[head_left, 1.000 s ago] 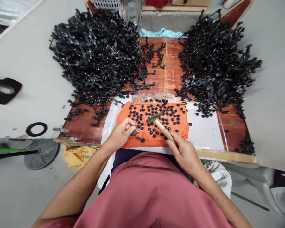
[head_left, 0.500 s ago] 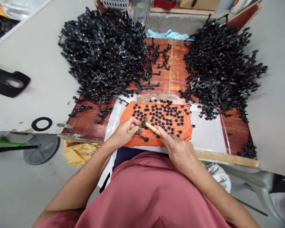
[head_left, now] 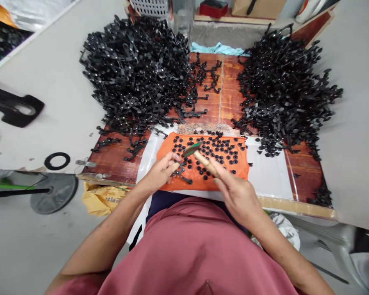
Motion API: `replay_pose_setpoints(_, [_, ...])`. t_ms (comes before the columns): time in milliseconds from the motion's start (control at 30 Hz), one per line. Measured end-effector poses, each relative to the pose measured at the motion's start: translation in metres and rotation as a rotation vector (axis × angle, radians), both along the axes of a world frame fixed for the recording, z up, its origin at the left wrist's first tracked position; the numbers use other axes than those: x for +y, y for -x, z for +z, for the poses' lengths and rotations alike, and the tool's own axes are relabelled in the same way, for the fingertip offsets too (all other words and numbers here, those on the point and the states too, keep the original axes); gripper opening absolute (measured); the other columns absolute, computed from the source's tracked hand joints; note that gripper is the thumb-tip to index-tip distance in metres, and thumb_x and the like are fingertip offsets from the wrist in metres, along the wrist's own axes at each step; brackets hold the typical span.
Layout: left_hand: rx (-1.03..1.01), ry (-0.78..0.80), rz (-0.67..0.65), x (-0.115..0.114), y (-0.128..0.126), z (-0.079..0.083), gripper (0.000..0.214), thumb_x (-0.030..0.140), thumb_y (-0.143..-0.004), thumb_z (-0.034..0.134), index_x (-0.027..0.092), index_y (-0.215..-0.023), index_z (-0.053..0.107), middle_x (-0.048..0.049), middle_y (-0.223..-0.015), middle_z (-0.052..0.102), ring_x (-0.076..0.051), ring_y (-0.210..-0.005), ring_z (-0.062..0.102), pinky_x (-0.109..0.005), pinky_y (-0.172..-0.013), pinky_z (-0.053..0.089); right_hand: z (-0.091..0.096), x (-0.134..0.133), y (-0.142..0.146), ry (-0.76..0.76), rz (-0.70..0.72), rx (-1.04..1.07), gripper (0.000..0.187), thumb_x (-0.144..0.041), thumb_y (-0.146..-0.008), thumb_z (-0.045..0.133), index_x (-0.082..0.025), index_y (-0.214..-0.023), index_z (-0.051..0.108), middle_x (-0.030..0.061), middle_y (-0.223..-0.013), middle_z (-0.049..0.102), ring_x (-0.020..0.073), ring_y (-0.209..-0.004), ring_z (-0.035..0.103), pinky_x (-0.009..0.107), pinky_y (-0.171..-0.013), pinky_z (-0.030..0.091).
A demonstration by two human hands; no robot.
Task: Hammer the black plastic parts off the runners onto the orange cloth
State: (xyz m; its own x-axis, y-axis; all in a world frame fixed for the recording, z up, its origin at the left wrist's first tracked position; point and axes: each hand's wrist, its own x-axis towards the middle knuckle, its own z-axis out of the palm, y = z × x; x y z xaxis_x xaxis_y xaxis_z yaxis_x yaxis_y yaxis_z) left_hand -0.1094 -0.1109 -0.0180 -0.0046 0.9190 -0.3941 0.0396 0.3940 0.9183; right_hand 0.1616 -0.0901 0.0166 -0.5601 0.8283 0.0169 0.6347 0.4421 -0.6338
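Fingers of the left hand (head_left: pixel 163 169) pinch a black part (head_left: pixel 186 179) at the near left of the orange cloth (head_left: pixel 198 185); the right hand's (head_left: pixel 238 191) fingers grip a hammer (head_left: pixel 204 161). White sheet (head_left: pixel 269 176) borders the cloth's right edge; red table (head_left: pixel 229 90) shows between two far heaps (head_left: pixel 135 73).

I face a reddish table (head_left: pixel 230 88) in even light, with pale surfaces (head_left: pixel 61 94) to its left and right. Along the far side I see a wooden shelf (head_left: pixel 230 19); grey floor (head_left: pixel 15 254) shows near left.
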Motion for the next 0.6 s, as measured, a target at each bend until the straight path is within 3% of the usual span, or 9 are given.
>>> replay_pose_setpoints(67, [-0.166,0.015,0.04,-0.002,0.001,0.011,0.038,0.047,-0.087,0.068,0.021,-0.109,0.052,0.0087,-0.062,0.052,-0.008,-0.045,0.046,-0.02,-0.049,0.039,0.003,0.002,-0.011,0.044,-0.093,0.122,0.057,-0.033,-0.107,0.042,-0.03,-0.164,0.036,0.0086,-0.137,0.07,0.0207,-0.097,0.074,0.03,-0.084,0.058])
replay_pose_setpoints(167, [-0.35,0.076,0.11,-0.002,0.005,0.027,0.041,0.04,-0.084,0.073,0.021,-0.113,0.051,0.002,-0.073,0.067,-0.012,-0.055,0.059,-0.026,-0.062,0.051,-0.001,0.002,-0.03,0.08,-0.198,0.149,0.056,-0.038,-0.106,0.046,-0.028,-0.161,0.042,0.007,-0.135,0.071,0.0186,-0.084,0.075,0.029,-0.076,0.058])
replay_pose_setpoints(267, [-0.475,0.14,0.153,0.0,0.006,0.036,0.043,0.031,-0.081,0.076,0.022,-0.114,0.05,-0.0018,-0.081,0.072,-0.014,-0.06,0.064,-0.032,-0.069,0.056,-0.014,-0.001,-0.045,0.082,-0.25,0.146,0.055,-0.041,-0.105,0.048,-0.025,-0.157,0.048,0.0073,-0.129,0.074,0.0184,-0.079,0.074,0.028,-0.072,0.058])
replay_pose_setpoints(367, [-0.52,0.167,0.144,0.0,0.001,0.038,0.047,0.03,-0.077,0.08,0.022,-0.113,0.051,-0.003,-0.083,0.072,-0.014,-0.06,0.064,-0.03,-0.065,0.055,-0.024,-0.008,-0.055,0.113,-0.301,0.152,0.056,-0.042,-0.104,0.049,-0.024,-0.157,0.049,0.0082,-0.124,0.076,0.0205,-0.082,0.075,0.029,-0.072,0.059])
replay_pose_setpoints(467, [-0.418,0.193,0.058,0.005,-0.002,0.047,0.05,0.036,-0.071,0.085,0.022,-0.108,0.055,0.0004,-0.075,0.068,-0.013,-0.057,0.062,-0.028,-0.061,0.053,-0.025,-0.016,-0.06,0.119,-0.331,0.198,0.053,-0.041,-0.104,0.047,-0.022,-0.153,0.054,0.0101,-0.133,0.072,0.0252,-0.11,0.073,0.033,-0.089,0.059])
replay_pose_setpoints(533, [-0.219,0.173,-0.007,0.016,0.009,0.065,0.053,0.041,-0.068,0.087,0.021,-0.107,0.056,0.0037,-0.068,0.064,-0.013,-0.055,0.062,-0.027,-0.058,0.053,-0.023,-0.019,-0.062,0.136,-0.328,0.207,0.05,-0.039,-0.104,0.047,-0.021,-0.15,0.057,0.0099,-0.135,0.071,0.0253,-0.117,0.07,0.034,-0.095,0.057])
replay_pose_setpoints(600, [0.079,0.013,0.061,0.038,0.032,0.092,0.05,0.044,-0.071,0.083,0.02,-0.108,0.059,0.0034,-0.074,0.068,-0.013,-0.059,0.064,-0.025,-0.057,0.053,-0.023,-0.019,-0.066,0.17,-0.326,0.199,0.049,-0.035,-0.102,0.051,-0.021,-0.147,0.059,0.008,-0.128,0.074,0.0237,-0.111,0.072,0.032,-0.092,0.056])
